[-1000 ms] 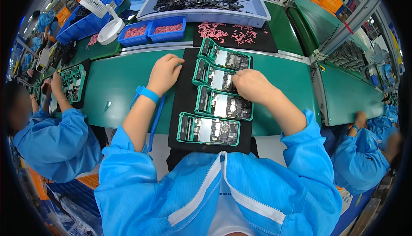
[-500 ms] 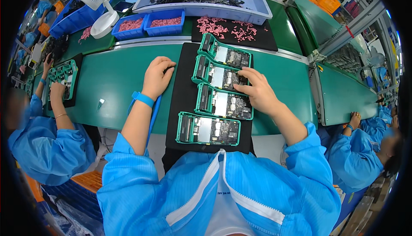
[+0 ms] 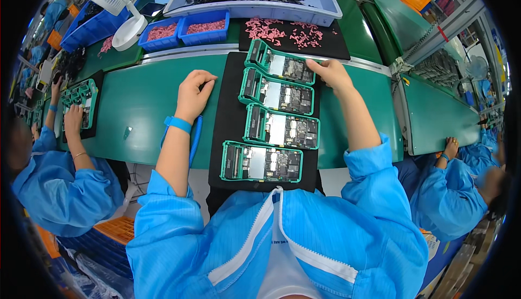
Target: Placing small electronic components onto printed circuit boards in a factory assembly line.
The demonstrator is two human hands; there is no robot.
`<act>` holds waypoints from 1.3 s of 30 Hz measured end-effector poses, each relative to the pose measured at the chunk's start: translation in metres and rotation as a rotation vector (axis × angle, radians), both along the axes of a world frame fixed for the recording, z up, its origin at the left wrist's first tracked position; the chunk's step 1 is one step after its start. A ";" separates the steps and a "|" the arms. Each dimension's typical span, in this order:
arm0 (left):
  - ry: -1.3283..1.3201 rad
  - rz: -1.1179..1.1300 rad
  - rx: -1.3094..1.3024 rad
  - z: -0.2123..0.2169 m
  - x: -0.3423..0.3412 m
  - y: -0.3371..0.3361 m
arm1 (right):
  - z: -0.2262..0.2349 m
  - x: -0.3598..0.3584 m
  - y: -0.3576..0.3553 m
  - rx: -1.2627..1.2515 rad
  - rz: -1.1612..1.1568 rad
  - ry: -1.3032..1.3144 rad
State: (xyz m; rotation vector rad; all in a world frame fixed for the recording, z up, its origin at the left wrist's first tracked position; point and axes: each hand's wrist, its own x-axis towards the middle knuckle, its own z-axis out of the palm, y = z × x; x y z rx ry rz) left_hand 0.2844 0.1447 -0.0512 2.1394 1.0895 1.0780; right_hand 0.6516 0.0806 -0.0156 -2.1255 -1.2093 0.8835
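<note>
Four phone-like units with circuit boards and silver plates lie in green holders, lined up on a black mat (image 3: 220, 130). My right hand (image 3: 334, 73) is at the right end of the farthest unit (image 3: 282, 66), fingers bent together with their tips on its board; anything pinched there is too small to make out. Below it lie the second unit (image 3: 279, 96), the third unit (image 3: 285, 129) and the nearest unit (image 3: 266, 162). Left of the mat, my left hand (image 3: 194, 93) rests on the green table with loosely curled fingers and nothing visible in them. A blue strap rings that wrist.
Behind the mat stand two blue bins (image 3: 203, 27) of pink pieces and a large tub (image 3: 260, 14) of black frames. More pink pieces (image 3: 309, 35) lie on a dark pad. A white fan (image 3: 127, 33) stands left. Co-workers sit on both sides.
My right hand has moved away from me, from the second unit to the right end of the farthest one. My left hand has stayed nearly in place, its fingers slightly more curled.
</note>
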 end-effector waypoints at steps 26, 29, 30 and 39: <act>0.061 -0.054 -0.027 0.012 0.050 0.009 | -0.026 0.307 -0.256 1.301 -1.198 0.270; 0.143 -0.044 -0.051 0.025 0.054 0.015 | -0.026 0.353 -0.264 1.264 -1.269 0.210; 0.187 -0.063 -0.105 0.029 0.059 0.023 | -0.034 0.377 -0.275 1.232 -1.291 0.195; 0.383 -0.260 0.189 0.087 0.148 0.073 | -0.044 0.395 -0.285 0.222 -1.288 -0.702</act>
